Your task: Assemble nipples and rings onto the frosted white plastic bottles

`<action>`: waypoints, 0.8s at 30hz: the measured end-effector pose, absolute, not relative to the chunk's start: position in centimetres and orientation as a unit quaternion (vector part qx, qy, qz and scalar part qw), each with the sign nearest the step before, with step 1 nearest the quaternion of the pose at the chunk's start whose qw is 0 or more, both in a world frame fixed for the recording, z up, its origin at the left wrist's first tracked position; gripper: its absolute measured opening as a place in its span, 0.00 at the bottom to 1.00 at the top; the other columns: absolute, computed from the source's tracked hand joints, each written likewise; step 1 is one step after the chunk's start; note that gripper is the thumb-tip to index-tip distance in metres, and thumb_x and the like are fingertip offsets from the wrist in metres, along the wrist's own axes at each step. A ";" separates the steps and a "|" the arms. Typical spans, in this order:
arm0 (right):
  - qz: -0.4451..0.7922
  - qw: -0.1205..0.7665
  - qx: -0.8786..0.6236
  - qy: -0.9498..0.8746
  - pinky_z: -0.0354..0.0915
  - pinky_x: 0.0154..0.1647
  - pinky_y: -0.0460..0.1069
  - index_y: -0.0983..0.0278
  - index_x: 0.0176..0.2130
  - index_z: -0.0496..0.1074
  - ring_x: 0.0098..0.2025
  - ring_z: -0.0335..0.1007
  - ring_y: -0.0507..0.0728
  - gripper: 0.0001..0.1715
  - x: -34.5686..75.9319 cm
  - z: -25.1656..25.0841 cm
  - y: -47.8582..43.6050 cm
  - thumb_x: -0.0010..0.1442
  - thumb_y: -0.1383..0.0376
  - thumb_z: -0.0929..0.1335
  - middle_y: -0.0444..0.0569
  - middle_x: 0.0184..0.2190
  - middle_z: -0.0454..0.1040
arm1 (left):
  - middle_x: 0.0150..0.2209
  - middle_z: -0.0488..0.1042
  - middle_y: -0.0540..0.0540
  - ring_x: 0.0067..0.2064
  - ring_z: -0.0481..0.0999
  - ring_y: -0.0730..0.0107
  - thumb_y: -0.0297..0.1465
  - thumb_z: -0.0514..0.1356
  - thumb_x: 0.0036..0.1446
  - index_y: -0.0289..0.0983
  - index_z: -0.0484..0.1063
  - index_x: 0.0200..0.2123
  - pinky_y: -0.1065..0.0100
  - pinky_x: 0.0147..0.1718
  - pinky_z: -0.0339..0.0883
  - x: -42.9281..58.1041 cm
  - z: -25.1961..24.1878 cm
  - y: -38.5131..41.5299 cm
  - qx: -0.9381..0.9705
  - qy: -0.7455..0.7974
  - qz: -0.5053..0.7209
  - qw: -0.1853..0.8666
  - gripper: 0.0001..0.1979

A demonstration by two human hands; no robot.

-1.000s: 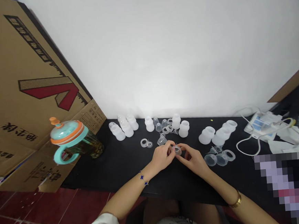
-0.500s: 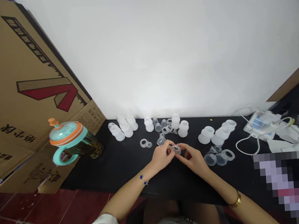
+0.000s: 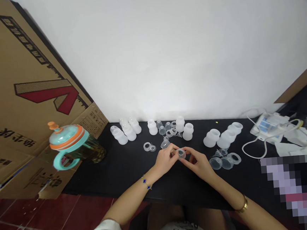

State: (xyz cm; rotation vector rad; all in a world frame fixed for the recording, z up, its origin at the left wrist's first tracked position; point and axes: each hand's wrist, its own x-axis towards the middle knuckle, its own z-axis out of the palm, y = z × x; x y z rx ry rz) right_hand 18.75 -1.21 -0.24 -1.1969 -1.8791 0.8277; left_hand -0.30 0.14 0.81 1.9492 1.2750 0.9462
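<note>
Between both hands is a translucent bottle collar ring (image 3: 181, 154), its opening tilted toward me. My left hand (image 3: 166, 160) pinches its left side with thumb and fingertips, and my right hand (image 3: 198, 161) grips the right side. Whether a teat sits inside the ring is too small to tell. Just behind my left hand a clear cap (image 3: 165, 143) lies on the black table (image 3: 126, 170). Left of it rest a loose ring (image 3: 146, 146) and a small teat (image 3: 153, 148). Beyond are open white baby bottles (image 3: 188, 131), clear caps (image 3: 162, 130) and more rings.
Several capped bottles (image 3: 128, 131) stand at the back left, near a teal-lidded jug (image 3: 70, 144) and a large carton (image 3: 37, 120). To the right are open bottles (image 3: 211, 138), caps and teats (image 3: 215, 163), then a white device with cables (image 3: 267, 129). A white wall (image 3: 170, 57) rises behind.
The collar ring has turned a little in my fingers, so its opening faces me more. Both hands keep their hold at nearly the same spot.
</note>
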 end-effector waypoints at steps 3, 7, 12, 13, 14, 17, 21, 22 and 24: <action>0.324 0.373 -0.469 -0.732 0.62 0.22 0.46 0.58 0.52 0.72 0.21 0.63 0.50 0.19 18.8 -0.3 -1.2 0.61 0.58 0.70 0.44 0.36 0.79 | 0.24 0.72 0.54 0.25 0.70 0.72 0.32 0.56 0.64 0.40 0.71 0.38 0.72 0.27 0.60 -0.3 0.9 0.2 0.738 0.484 0.357 0.306 0.05; 0.325 0.373 -0.469 -0.732 0.61 0.22 0.46 0.58 0.52 0.72 0.21 0.63 0.50 0.20 18.8 -0.4 -1.2 0.61 0.58 0.70 0.45 0.37 0.79 | 0.25 0.73 0.54 0.26 0.70 0.72 0.33 0.56 0.65 0.39 0.71 0.39 0.72 0.27 0.60 -0.3 0.8 0.2 0.740 0.478 0.356 0.311 0.06; 0.323 0.368 -0.469 -0.735 0.63 0.23 0.45 0.58 0.51 0.73 0.22 0.64 0.50 0.19 18.7 -0.2 -1.3 0.61 0.58 0.70 0.44 0.36 0.79 | 0.24 0.72 0.54 0.26 0.70 0.72 0.37 0.57 0.65 0.39 0.70 0.37 0.71 0.27 0.59 -0.3 0.8 0.2 0.737 0.481 0.359 0.311 0.08; 0.323 0.366 -0.468 -0.737 0.63 0.23 0.45 0.58 0.51 0.73 0.22 0.64 0.51 0.19 18.7 -0.2 -1.3 0.61 0.57 0.70 0.44 0.36 0.79 | 0.24 0.71 0.54 0.26 0.70 0.72 0.37 0.57 0.64 0.39 0.70 0.36 0.71 0.27 0.59 -0.3 0.8 0.2 0.736 0.484 0.359 0.310 0.08; 0.322 0.365 -0.468 -0.738 0.63 0.23 0.45 0.58 0.51 0.73 0.22 0.65 0.51 0.19 18.7 -0.2 -1.3 0.61 0.57 0.70 0.44 0.35 0.79 | 0.23 0.71 0.54 0.25 0.70 0.72 0.37 0.58 0.64 0.39 0.70 0.36 0.71 0.27 0.59 -0.2 0.8 0.2 0.734 0.486 0.359 0.308 0.08; 0.317 0.363 -0.469 -0.740 0.63 0.22 0.46 0.59 0.51 0.73 0.22 0.64 0.51 0.19 18.6 -0.2 -1.3 0.61 0.57 0.70 0.44 0.36 0.79 | 0.22 0.70 0.55 0.25 0.69 0.73 0.37 0.59 0.63 0.40 0.69 0.35 0.72 0.27 0.59 -0.1 0.9 0.2 0.733 0.492 0.359 0.301 0.07; 0.313 0.358 -0.473 -0.742 0.63 0.23 0.46 0.60 0.50 0.74 0.22 0.65 0.51 0.19 18.6 -0.4 -1.2 0.61 0.57 0.71 0.44 0.35 0.79 | 0.23 0.71 0.56 0.25 0.71 0.73 0.36 0.61 0.60 0.40 0.70 0.37 0.72 0.27 0.61 -0.1 0.8 0.1 0.734 0.501 0.348 0.299 0.06; 0.313 0.357 -0.475 -0.741 0.63 0.24 0.46 0.60 0.50 0.74 0.22 0.65 0.51 0.19 18.6 -0.5 -1.2 0.61 0.57 0.71 0.44 0.34 0.79 | 0.23 0.72 0.56 0.25 0.71 0.73 0.36 0.62 0.59 0.41 0.70 0.37 0.72 0.27 0.61 -0.1 0.8 0.1 0.734 0.503 0.345 0.299 0.06; 0.312 0.354 -0.477 -0.741 0.63 0.23 0.46 0.60 0.50 0.74 0.22 0.64 0.51 0.19 18.6 -0.6 -1.1 0.61 0.56 0.70 0.44 0.33 0.79 | 0.24 0.73 0.56 0.26 0.72 0.73 0.35 0.63 0.57 0.41 0.70 0.38 0.72 0.28 0.63 -0.1 0.9 0.1 0.734 0.506 0.342 0.298 0.07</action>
